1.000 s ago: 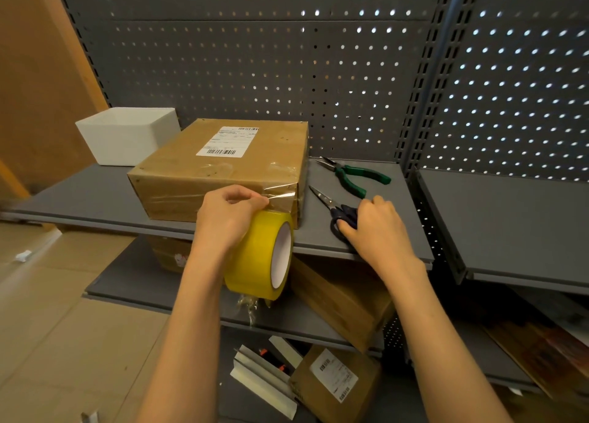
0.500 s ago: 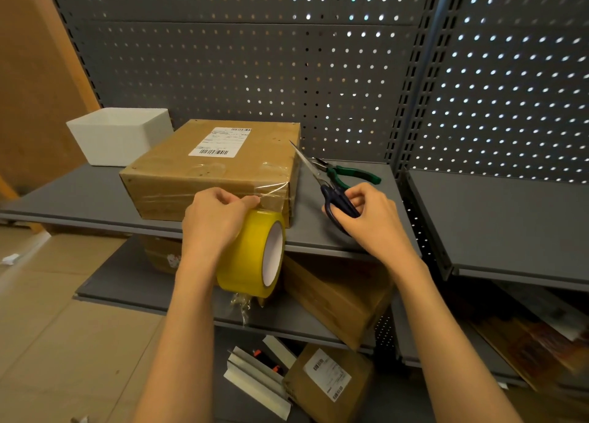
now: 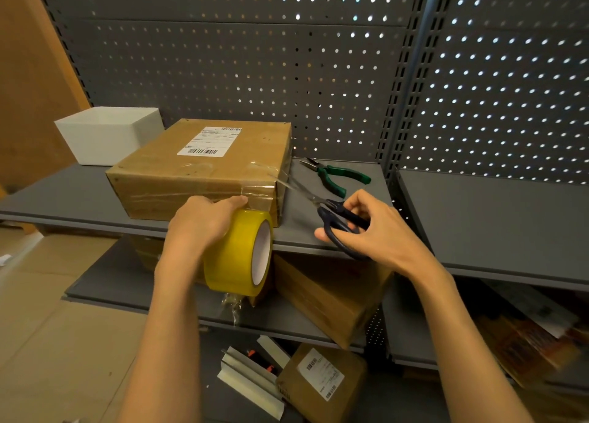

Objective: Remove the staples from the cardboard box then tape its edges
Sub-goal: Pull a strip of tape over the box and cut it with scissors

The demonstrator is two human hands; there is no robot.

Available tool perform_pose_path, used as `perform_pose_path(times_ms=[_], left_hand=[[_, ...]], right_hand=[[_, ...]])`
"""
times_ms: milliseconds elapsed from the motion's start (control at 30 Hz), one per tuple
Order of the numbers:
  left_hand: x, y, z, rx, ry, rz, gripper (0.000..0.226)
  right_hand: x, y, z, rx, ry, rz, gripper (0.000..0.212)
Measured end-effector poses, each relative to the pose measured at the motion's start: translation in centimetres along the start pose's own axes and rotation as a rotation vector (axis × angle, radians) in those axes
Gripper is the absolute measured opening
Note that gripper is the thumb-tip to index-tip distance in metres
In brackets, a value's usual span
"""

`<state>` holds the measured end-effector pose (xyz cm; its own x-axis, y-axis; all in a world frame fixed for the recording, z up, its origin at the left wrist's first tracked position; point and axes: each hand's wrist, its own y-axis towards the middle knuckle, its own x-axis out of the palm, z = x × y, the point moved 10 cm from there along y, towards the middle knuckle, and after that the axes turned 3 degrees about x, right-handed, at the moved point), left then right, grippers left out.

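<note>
A brown cardboard box (image 3: 204,170) with a white shipping label lies on the grey shelf (image 3: 318,231). Clear tape runs along its front edge and round its near right corner. My left hand (image 3: 204,222) grips a yellow tape roll (image 3: 242,253) in front of the box, below that corner, with a short strip of tape stretched from roll to box. My right hand (image 3: 366,228) holds dark-handled scissors (image 3: 331,212), fingers through the loops. The blades point up-left and their tips sit at the box's right corner.
Green-handled pliers (image 3: 338,175) lie on the shelf behind the scissors. A white open box (image 3: 108,135) stands at the back left. More cardboard boxes (image 3: 331,298) and paper strips sit on the lower shelves. A perforated grey panel backs the shelf.
My right hand lifted the scissors off the shelf and swung the blades toward the box's right corner. My left hand kept the roll at the box front.
</note>
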<state>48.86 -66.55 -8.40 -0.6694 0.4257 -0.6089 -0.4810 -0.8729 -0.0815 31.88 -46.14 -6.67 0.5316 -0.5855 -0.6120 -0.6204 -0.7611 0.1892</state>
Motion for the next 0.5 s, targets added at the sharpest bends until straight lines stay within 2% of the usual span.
perform_pose_path(times_ms=[267,500], left_hand=[[0.0,0.1,-0.2,-0.014,-0.030,0.011,0.065],[0.1,-0.3,-0.4,-0.012,-0.052,0.018,0.047]], right_hand=[[-0.3,-0.9,-0.1,-0.011,-0.044,-0.084,0.062],[-0.2,-1.3,0.2,0.017,-0.053,-0.151,0.060]])
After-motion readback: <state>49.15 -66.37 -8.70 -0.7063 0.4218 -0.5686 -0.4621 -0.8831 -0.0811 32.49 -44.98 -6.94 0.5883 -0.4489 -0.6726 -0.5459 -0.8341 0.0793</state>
